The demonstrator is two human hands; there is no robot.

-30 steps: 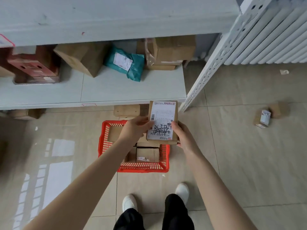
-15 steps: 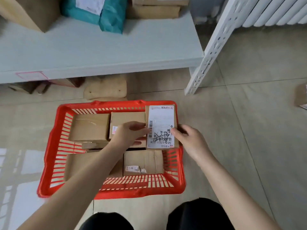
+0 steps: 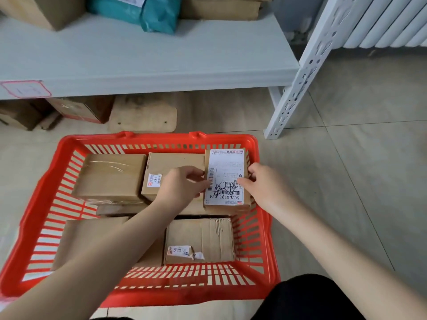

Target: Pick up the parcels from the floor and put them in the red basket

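The red basket stands on the floor below me with several brown cardboard parcels inside. A small brown parcel with a white shipping label sits in the basket's far right corner, against the right wall. My left hand grips its left edge and my right hand grips its right edge. Beside it lie a parcel marked 221 and a taped parcel. A creased parcel rests at the near right.
A grey shelf runs above the basket with a teal mailer bag and boxes on it. A white perforated shelf post stands at right, a white radiator behind. Cardboard pieces lie under the shelf.
I have bent down toward the basket, which now fills the view. Both hands lowered the labelled parcel from above the basket into its far right corner.
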